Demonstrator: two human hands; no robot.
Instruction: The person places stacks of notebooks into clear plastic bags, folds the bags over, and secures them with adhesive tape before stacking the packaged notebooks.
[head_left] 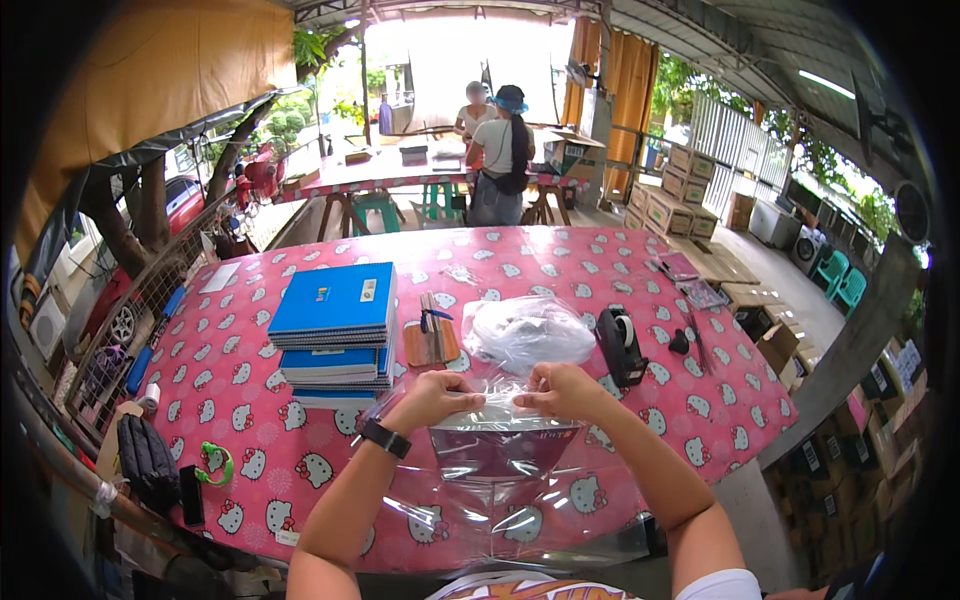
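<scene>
My left hand (437,397) and my right hand (563,389) both pinch the top edge of a clear plastic sleeve (500,440) that holds a dark book or notebook. The sleeve lies flat on the pink patterned tablecloth (250,440) close to me. A black watch sits on my left wrist. Just beyond my hands lies a crumpled pile of clear plastic bags (525,332). A black tape dispenser (621,345) stands to the right of that pile.
A stack of blue notebooks (335,330) rests to the left, with a small wooden board and tools (431,340) beside it. Two people stand at a far table (495,150). Cardboard boxes (675,195) line the right side. A green tape ring (215,465) lies near the left edge.
</scene>
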